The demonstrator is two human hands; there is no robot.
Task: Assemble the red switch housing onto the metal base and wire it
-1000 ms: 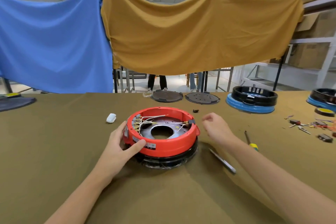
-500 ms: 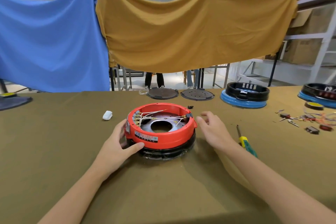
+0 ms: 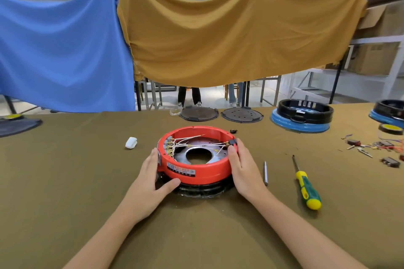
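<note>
The red switch housing (image 3: 201, 171), a round ring with a label on its front wall, sits on a black base (image 3: 203, 189) in the middle of the table. Inside it lies a metal plate (image 3: 197, 148) with a round hole, crossed by white wires (image 3: 183, 143) with brass terminals. My left hand (image 3: 150, 181) grips the housing's left side, thumb against the lower front wall. My right hand (image 3: 242, 167) grips the right side, thumb over the rim beside a small black connector (image 3: 232, 142).
A thin metal rod (image 3: 265, 172) and a green-yellow screwdriver (image 3: 305, 185) lie right of the housing. Small parts and wires (image 3: 371, 147) are scattered far right. A white piece (image 3: 131, 142) lies to the left. Dark discs (image 3: 199, 113) and blue-black housings (image 3: 302, 116) stand at the back.
My right hand has moved left from the open table onto the housing's right side. The left hand has stayed on the left side.
</note>
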